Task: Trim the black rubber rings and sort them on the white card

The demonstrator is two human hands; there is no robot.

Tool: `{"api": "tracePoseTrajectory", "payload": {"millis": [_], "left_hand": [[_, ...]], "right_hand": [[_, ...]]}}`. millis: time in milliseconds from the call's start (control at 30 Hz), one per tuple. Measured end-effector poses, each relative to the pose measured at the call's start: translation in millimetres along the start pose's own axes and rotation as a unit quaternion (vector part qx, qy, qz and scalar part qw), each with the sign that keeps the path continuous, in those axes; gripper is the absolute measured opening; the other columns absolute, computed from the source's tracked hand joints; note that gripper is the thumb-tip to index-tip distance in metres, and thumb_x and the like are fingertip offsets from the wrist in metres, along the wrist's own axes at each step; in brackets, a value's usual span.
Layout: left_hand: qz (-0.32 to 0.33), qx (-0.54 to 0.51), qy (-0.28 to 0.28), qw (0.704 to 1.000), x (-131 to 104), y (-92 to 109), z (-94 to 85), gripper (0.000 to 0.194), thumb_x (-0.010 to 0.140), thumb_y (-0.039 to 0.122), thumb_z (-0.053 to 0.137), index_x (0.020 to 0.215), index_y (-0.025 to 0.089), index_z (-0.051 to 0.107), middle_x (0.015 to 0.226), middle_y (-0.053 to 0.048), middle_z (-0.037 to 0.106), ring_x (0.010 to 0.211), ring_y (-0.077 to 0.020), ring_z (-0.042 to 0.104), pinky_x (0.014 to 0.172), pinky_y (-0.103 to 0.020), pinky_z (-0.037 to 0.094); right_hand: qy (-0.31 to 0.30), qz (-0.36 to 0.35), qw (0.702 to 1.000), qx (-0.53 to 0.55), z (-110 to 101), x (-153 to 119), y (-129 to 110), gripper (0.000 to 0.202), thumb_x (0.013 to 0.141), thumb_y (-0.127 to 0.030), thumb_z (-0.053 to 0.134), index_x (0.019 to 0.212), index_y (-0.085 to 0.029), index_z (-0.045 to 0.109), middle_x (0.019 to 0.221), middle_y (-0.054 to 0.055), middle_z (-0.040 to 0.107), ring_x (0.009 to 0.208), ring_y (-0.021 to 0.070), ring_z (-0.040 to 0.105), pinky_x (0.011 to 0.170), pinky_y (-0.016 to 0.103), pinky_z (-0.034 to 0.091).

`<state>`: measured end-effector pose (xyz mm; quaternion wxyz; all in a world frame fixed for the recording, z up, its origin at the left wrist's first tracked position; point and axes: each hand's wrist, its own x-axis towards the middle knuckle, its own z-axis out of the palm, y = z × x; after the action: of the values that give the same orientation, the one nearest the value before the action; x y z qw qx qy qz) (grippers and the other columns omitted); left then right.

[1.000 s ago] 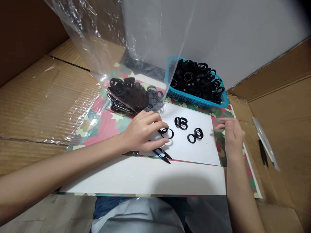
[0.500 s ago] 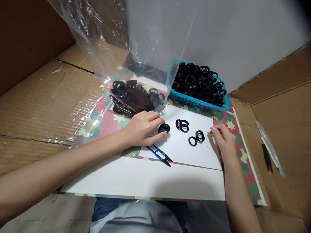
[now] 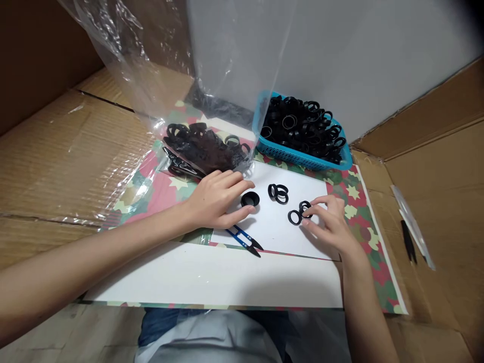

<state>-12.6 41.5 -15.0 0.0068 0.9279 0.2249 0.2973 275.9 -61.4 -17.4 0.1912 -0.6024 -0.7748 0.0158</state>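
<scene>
My left hand point(image 3: 223, 199) rests on the white paper, with thumb and index finger apart on either side of a black cup-like ring point(image 3: 250, 199). Whether they touch it I cannot tell. My right hand point(image 3: 328, 222) is spread over a small group of black rings point(image 3: 295, 217), its fingertips at the right-hand rings and partly covering them. Another cluster of black rings point(image 3: 282, 196) lies between my hands. Blue-handled thread snips point(image 3: 245, 241) lie below my left hand, blades pointing to the lower right, their rear end hidden by it.
A clear plastic bag point(image 3: 212, 146) holding many black rings stands behind my left hand. At the back, a blue basket point(image 3: 302, 160) is heaped with similar rings. Black tweezers point(image 3: 408, 242) lie at the right on the cardboard point(image 3: 446, 282). Camouflage-patterned sheeting point(image 3: 378, 262) surrounds the paper.
My right hand has moved left from the paper's right edge to the nearby rings, and its fingers have spread. The left hand stays beside the black cup-like ring. The view has shifted slightly.
</scene>
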Motion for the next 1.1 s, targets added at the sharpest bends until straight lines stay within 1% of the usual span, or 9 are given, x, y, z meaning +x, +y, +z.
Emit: {"api": "tracePoseTrajectory", "payload": {"millis": [67,133,267,400,567,700,833,933,1100], "left_hand": [[0.000,0.012,0.012,1.000,0.0,0.5,-0.8,0.031,0.085,0.041,0.047,0.096,0.015,0.059,0.076,-0.004,0.057,0.066,-0.0166,0.052,0.060,-0.031,0.033],[0.001,0.017,0.024,1.000,0.0,1.6,-1.9,0.027,0.085,0.039,0.048,0.094,0.016,0.059,0.076,-0.003,0.058,0.066,-0.0162,0.052,0.060,-0.031,0.032],[0.020,0.018,0.039,0.999,0.3,5.5,-4.0,0.025,0.085,0.037,0.048,0.093,0.016,0.058,0.074,-0.003,0.058,0.063,-0.0156,0.050,0.059,-0.032,0.030],[0.039,0.019,0.031,0.999,0.8,8.1,-4.9,0.025,0.086,0.037,0.046,0.094,0.016,0.058,0.073,-0.003,0.059,0.063,-0.0159,0.050,0.060,-0.032,0.030],[0.051,-0.001,0.012,0.999,0.6,13.8,-5.6,0.025,0.087,0.036,0.046,0.097,0.016,0.058,0.077,-0.004,0.060,0.065,-0.0159,0.051,0.061,-0.032,0.031],[0.053,-0.049,-0.027,0.997,-0.8,27.1,-7.6,0.033,0.087,0.041,0.048,0.104,0.015,0.057,0.085,-0.006,0.061,0.069,-0.0164,0.053,0.062,-0.031,0.032],[0.037,-0.090,-0.053,0.994,-2.4,40.6,-8.6,0.042,0.086,0.048,0.050,0.109,0.014,0.055,0.082,-0.005,0.059,0.072,-0.0174,0.054,0.061,-0.030,0.033],[0.035,-0.100,-0.069,0.992,-3.2,46.3,-8.0,0.041,0.086,0.047,0.051,0.109,0.014,0.056,0.082,-0.005,0.058,0.071,-0.0172,0.053,0.061,-0.030,0.033],[0.024,-0.117,-0.074,0.990,-4.6,46.9,-6.2,0.027,0.088,0.038,0.051,0.101,0.017,0.060,0.081,-0.004,0.058,0.071,-0.0165,0.052,0.063,-0.030,0.032]], "right_hand": [[-0.048,-0.009,0.998,-0.027,0.4,-1.6,-9.4,0.006,0.079,-0.029,0.057,0.077,-0.024,0.059,0.101,0.006,0.047,0.098,0.0254,0.039,0.076,0.040,0.036],[-0.065,-0.022,0.996,-0.060,2.0,-2.1,-17.1,0.005,0.078,-0.026,0.057,0.075,-0.023,0.057,0.100,0.006,0.046,0.094,0.0248,0.037,0.073,0.039,0.035],[-0.059,-0.038,0.992,-0.106,6.3,0.0,-24.6,0.009,0.080,-0.018,0.050,0.073,-0.022,0.055,0.098,0.006,0.046,0.089,0.0234,0.037,0.069,0.037,0.033],[-0.045,-0.042,0.992,-0.111,8.8,2.6,-23.4,0.009,0.080,-0.018,0.049,0.079,-0.023,0.057,0.095,0.006,0.048,0.088,0.0231,0.038,0.068,0.037,0.032],[0.013,-0.084,0.992,-0.097,8.1,2.3,-31.7,0.012,0.081,-0.017,0.051,0.078,-0.023,0.061,0.097,0.006,0.051,0.092,0.0230,0.041,0.072,0.038,0.032],[0.070,-0.176,0.980,-0.063,7.8,0.5,-49.4,0.012,0.078,-0.014,0.057,0.084,-0.023,0.063,0.098,0.006,0.052,0.098,0.0219,0.044,0.077,0.037,0.034],[0.124,-0.253,0.958,-0.044,9.9,-0.3,-61.0,0.016,0.072,-0.013,0.062,0.081,-0.026,0.063,0.091,0.004,0.055,0.098,0.0195,0.043,0.077,0.032,0.038],[0.135,-0.272,0.952,-0.042,11.4,-0.4,-65.4,0.017,0.070,-0.012,0.062,0.077,-0.028,0.062,0.087,0.002,0.057,0.096,0.0179,0.043,0.077,0.030,0.038],[0.161,-0.281,0.945,-0.038,9.1,0.6,-66.2,0.019,0.069,-0.011,0.063,0.078,-0.028,0.060,0.088,0.002,0.055,0.091,0.0176,0.044,0.073,0.030,0.040]]}}
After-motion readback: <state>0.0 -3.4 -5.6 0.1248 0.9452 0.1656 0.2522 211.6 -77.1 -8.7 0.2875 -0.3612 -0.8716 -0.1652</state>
